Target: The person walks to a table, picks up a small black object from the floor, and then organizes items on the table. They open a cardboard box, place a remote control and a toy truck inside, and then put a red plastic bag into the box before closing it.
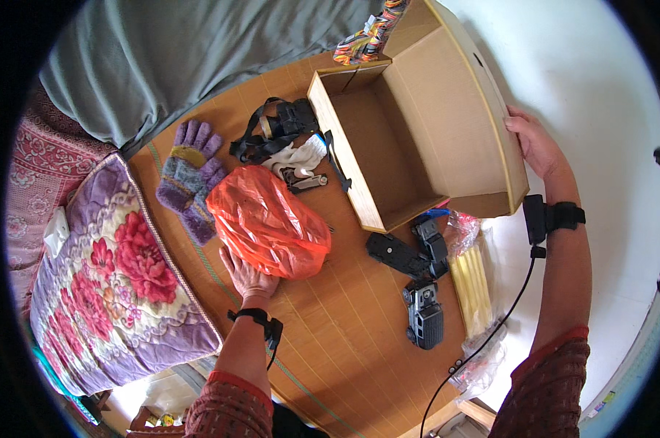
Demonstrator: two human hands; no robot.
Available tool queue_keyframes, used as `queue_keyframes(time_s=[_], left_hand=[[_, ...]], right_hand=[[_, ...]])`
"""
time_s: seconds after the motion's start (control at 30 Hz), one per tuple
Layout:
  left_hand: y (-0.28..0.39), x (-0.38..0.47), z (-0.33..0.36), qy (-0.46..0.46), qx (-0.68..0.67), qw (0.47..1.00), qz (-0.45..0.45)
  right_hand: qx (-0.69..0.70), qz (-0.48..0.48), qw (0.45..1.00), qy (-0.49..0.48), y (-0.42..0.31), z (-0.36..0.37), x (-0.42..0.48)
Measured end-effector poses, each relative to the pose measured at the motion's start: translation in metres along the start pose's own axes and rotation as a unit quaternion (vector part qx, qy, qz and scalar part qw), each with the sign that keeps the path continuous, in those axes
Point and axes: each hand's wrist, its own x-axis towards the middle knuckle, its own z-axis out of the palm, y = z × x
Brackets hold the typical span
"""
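Note:
My left hand (249, 276) lies flat on the orange-brown mat (330, 323), fingers spread, at the lower left edge of a red plastic bag (269, 224). The raised lid of an open cardboard box (384, 148) has my right hand (535, 139) at its outer side; whether the fingers grip it is unclear. The inside of the box looks bare. Left of it lie a black camera with a strap (291, 119), a white cloth item (302, 156) and a small metal tool (307, 180). Striped fuzzy gloves (185, 175) lie beside the bag.
Below the box are a dark toy vehicle (425, 315), more black toy parts (398, 256) and yellow sticks in clear plastic (470, 290). A floral quilted cushion (122, 284) is at left, grey fabric (198, 55) at the top. A white wall (614, 164) stands at right.

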Motion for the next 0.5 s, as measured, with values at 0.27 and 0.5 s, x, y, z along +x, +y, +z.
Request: queue_keyframes(time_s=[0.27, 0.5], left_hand=[[0.000, 0.001, 0.001, -0.008, 0.009, 1.000, -0.003], [-0.001, 0.002, 0.003, -0.011, 0.006, 1.000, 0.000]], right_hand=[[0.026, 0.037, 0.998, -0.043, 0.035, -0.028, 0.005], [-0.084, 0.109, 0.970, 0.199, 0.071, -0.077, -0.020]])
